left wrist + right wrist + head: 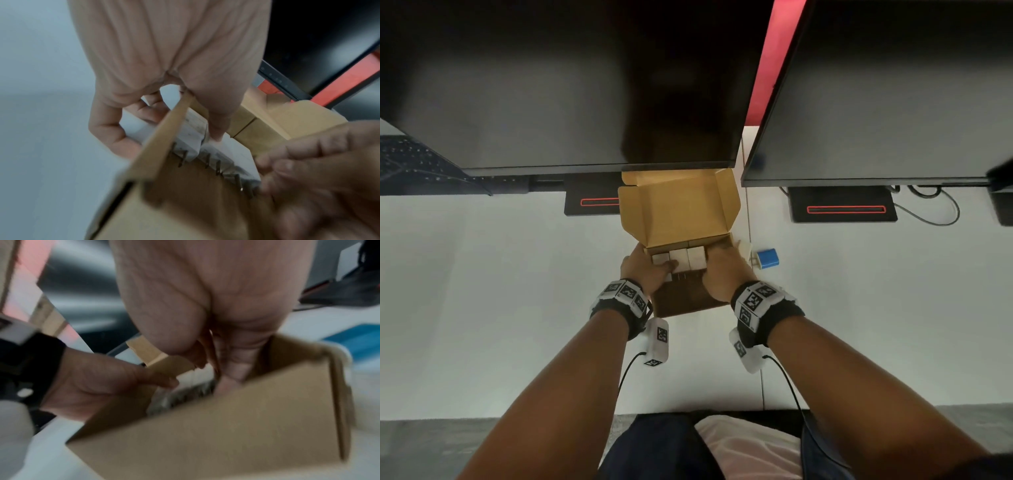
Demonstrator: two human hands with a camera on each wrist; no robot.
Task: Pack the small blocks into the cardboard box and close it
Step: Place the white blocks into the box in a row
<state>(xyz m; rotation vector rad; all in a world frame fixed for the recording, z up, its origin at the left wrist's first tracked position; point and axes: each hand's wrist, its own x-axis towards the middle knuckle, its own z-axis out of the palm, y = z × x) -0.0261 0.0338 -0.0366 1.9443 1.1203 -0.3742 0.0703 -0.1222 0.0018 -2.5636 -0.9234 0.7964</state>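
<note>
The cardboard box (pixel 678 209) sits on the white table with its lid standing open behind it. A row of white pronged blocks (pixel 679 258) lies inside against the back wall (pixel 226 151). My left hand (pixel 654 270) straddles the box's left wall (pixel 160 146): the thumb presses a white block inside and the fingers curl outside. My right hand (pixel 720 270) reaches into the right side of the box (pixel 226 426), fingers curled down onto the rightmost block. The right wrist view is blurred. A blue block (pixel 767 262) and a white one (pixel 744 247) lie on the table right of the box.
Two dark monitors (pixel 585 85) hang over the back of the table, their black stands (pixel 842 205) just behind the box. A keyboard (pixel 410 164) is at the far left. A cable (pixel 935 212) loops at the back right. The table's near edge runs above my lap.
</note>
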